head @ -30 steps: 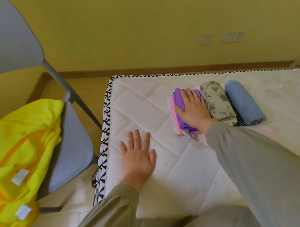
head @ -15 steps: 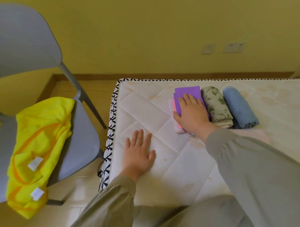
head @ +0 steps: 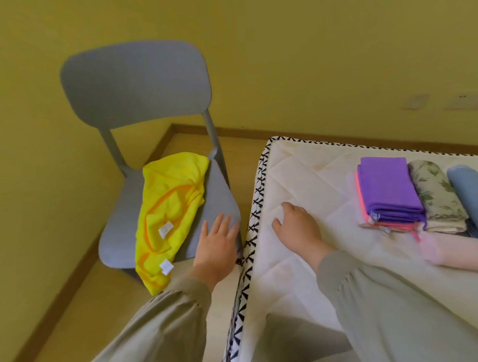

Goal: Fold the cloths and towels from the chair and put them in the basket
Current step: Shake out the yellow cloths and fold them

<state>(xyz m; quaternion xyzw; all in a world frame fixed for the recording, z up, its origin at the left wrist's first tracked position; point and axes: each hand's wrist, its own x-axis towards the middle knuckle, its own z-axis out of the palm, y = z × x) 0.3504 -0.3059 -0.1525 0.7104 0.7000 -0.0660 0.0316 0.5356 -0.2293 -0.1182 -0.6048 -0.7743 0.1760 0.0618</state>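
Yellow walls and a wood floor frame the white quilted mattress (head: 300,184), where my right hand (head: 299,227) rests with its fingers loosely bent against the quilting, gripping nothing. My left hand (head: 217,246) is flat over the corner of the grey chair (head: 136,78) seat, fingers straight, spread and empty; I cannot tell whether it touches. Just left of those fingertips the crumpled yellow cloth (head: 166,218) lies on the seat, spilling over its front edge. Well right of my right fingers sit a folded purple cloth (head: 387,186) on a pink-edged pile, a rolled floral towel (head: 436,193) beside it, then a rolled blue towel (head: 468,194).
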